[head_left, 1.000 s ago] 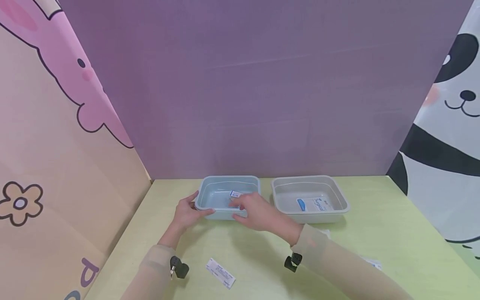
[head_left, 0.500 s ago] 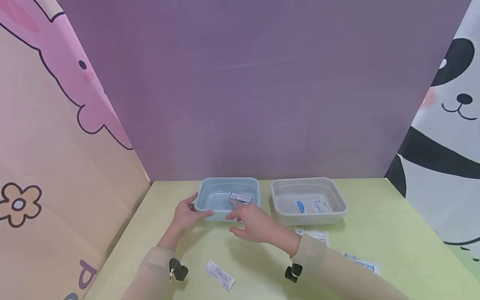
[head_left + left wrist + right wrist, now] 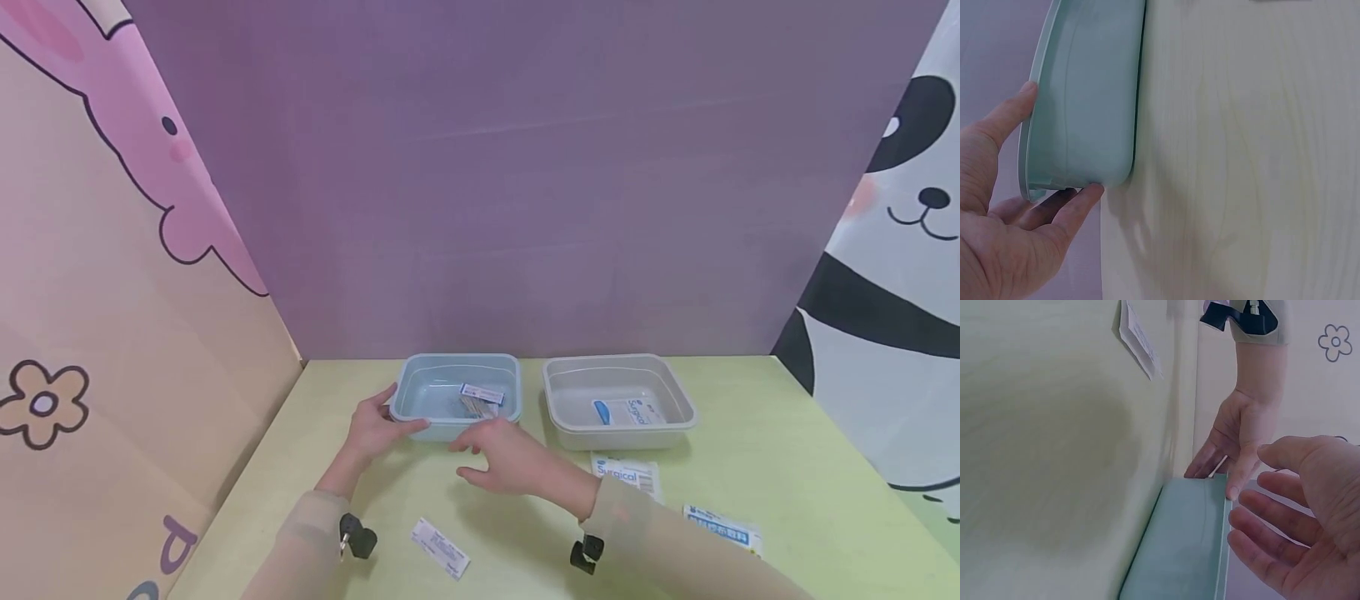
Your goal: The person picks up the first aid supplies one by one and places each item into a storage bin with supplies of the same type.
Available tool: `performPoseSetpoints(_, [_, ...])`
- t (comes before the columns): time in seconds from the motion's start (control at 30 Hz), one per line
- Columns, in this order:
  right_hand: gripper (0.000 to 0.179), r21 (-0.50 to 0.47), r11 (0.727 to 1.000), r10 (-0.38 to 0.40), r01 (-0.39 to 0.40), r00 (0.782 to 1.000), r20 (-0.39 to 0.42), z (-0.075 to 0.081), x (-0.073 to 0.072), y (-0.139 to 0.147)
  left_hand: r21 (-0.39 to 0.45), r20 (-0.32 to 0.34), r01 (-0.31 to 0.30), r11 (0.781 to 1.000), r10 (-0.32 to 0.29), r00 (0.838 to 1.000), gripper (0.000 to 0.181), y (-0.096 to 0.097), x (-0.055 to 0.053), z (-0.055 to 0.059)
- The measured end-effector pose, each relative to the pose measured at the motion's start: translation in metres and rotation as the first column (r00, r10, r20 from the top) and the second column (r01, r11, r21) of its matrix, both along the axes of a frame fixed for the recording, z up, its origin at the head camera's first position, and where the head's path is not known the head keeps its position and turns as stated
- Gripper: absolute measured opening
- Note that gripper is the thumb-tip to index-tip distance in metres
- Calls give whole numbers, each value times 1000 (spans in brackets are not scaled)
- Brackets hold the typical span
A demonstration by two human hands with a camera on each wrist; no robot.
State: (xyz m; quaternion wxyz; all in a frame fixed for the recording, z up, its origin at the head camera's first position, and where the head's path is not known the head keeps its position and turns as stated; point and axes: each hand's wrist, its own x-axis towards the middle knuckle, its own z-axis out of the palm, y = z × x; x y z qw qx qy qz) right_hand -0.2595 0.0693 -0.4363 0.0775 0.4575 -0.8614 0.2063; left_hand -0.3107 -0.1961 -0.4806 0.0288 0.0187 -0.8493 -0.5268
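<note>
My left hand (image 3: 375, 427) grips the front left corner of a light blue plastic bin (image 3: 420, 430). Its thumb lies along the rim while the fingers go round the side, as the left wrist view shows. Inside that bin are a small blue-and-white box (image 3: 482, 394) and a bundle of thin sticks (image 3: 476, 407) like cotton swabs. My right hand (image 3: 504, 457) hovers at the bin's front edge, fingers loosely bent, holding nothing. In the right wrist view its fingertips are close to the bin's rim (image 3: 1225, 534).
Right of it stands a grey-white bin (image 3: 615, 433) with a packet marked "Surgical" (image 3: 628, 412). On the table lie a small printed white packet (image 3: 440, 547), another "Surgical" packet (image 3: 626, 473) and a blue-and-white packet (image 3: 722, 528). A purple wall (image 3: 525, 183) rises behind.
My right hand has drawn back out of the blue bin toward the front, and the small box and sticks have come into view. The left hand stays on the bin.
</note>
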Motion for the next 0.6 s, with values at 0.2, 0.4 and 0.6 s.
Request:
performPoseSetpoints(0.2, [28, 26, 1000, 12, -12, 1000, -9, -5, 7, -7, -11, 1, 3, 1000, -3, 1000, 100, -2, 2, 0])
performPoseSetpoints(0.4, [27, 43, 999, 17, -19, 999, 35, -13, 14, -11, -20, -10, 9, 1000, -9, 1000, 101, -3, 3, -2])
performPoseSetpoints(0.6, [29, 90, 996, 5, -13, 997, 80, -19, 22, -13, -9, -4, 7, 1000, -7, 1000, 101, -1, 2, 1])
